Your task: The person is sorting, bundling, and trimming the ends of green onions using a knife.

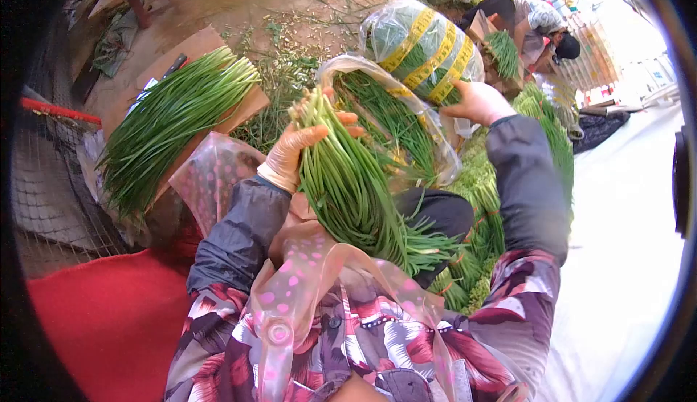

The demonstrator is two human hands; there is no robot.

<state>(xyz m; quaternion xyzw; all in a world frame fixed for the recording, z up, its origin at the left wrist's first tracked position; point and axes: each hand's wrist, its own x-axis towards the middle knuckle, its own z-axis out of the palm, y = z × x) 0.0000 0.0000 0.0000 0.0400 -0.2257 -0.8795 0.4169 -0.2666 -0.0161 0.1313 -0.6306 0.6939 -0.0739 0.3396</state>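
Observation:
My left hand (289,153), in a thin glove, is closed around the pale stem ends of a bunch of garlic chives (356,184). The long green leaves hang down to the right across my lap. My right hand (479,102) is stretched forward at the bulging clear plastic bag (385,28) with yellow printed bands, thumb and finger apart at its side. Between the hands, loose chives (381,122) lie in an opened plastic wrapping (345,62).
A chive pile (181,111) rests on a cardboard-topped stand at left, a knife (174,66) behind it. Tied bundles (475,213) are stacked at my right, beside a white sheet (610,271). Trimmings litter the floor. Another person (548,31) sits at the far right.

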